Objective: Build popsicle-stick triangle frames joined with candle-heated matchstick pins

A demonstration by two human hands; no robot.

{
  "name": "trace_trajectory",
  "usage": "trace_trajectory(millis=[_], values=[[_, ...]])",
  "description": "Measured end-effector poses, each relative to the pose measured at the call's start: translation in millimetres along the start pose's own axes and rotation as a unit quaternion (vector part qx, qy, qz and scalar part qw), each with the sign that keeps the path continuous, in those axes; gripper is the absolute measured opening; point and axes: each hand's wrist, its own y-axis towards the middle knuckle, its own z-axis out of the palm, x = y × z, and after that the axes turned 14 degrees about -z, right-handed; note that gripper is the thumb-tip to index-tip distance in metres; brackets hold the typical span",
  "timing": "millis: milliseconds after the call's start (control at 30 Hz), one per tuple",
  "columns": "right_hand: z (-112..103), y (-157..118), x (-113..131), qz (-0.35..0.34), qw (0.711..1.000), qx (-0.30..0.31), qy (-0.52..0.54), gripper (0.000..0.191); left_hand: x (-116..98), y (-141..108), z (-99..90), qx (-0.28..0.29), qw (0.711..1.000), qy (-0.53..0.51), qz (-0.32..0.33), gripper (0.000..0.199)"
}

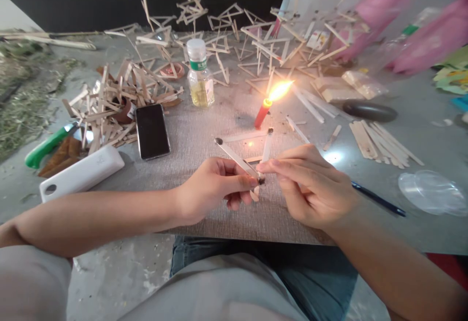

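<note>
A triangle of flat wooden sticks [237, 158] with dark, blackened joints is held up over the near side of the table. My left hand [219, 182] pinches it close to its lower corner, thumb on top. At the same corner, the fingertips of my right hand [314, 182] press on the stick coming down from the upper right. More stick ends poke out below, partly covered by my left fingers. Just beyond the triangle stands a lit red candle [262, 115], its flame [281, 90] leaning right.
Left lie a phone [152, 131], a white power bank [82, 172], a green-handled tool [49, 144] and a stick pile [109, 106]. A bottle [200, 75] and joined stick frames [256, 48] stand behind. Right are loose sticks [383, 141], a pen [378, 198] and clear plastic discs [433, 192].
</note>
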Motion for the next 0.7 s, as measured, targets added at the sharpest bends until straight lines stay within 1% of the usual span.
trace_trajectory(millis=[167,300,400,533,600,700], values=[[-3.6,-1.5,-0.6,-0.006,1.0,0.025,0.017,0.074,-1.4,-0.3,0.0,-0.003,1.0,-0.005,0.002,0.021],[-4.7,-3.8,-2.2,-0.032,0.999,0.041,0.0,0.069,-1.0,-0.8,-0.2,-0.001,1.0,-0.009,-0.001,0.019],[-4.0,-4.0,-3.0,-0.042,0.998,0.037,-0.014,0.069,-0.2,-0.4,-0.9,0.002,1.0,-0.008,0.001,0.016],[-2.2,-2.7,-2.1,-0.028,0.999,0.006,-0.026,0.07,0.1,0.4,-2.0,0.001,1.0,-0.019,0.002,0.017],[-1.7,-2.3,-0.9,-0.015,0.999,0.008,-0.028,0.067,-0.1,0.4,-2.6,0.0,1.0,-0.024,0.0,0.017],[-2.3,-2.3,0.2,-0.005,0.999,0.029,-0.018,0.067,-0.3,0.2,-3.0,-0.003,1.0,-0.024,-0.001,0.017]])
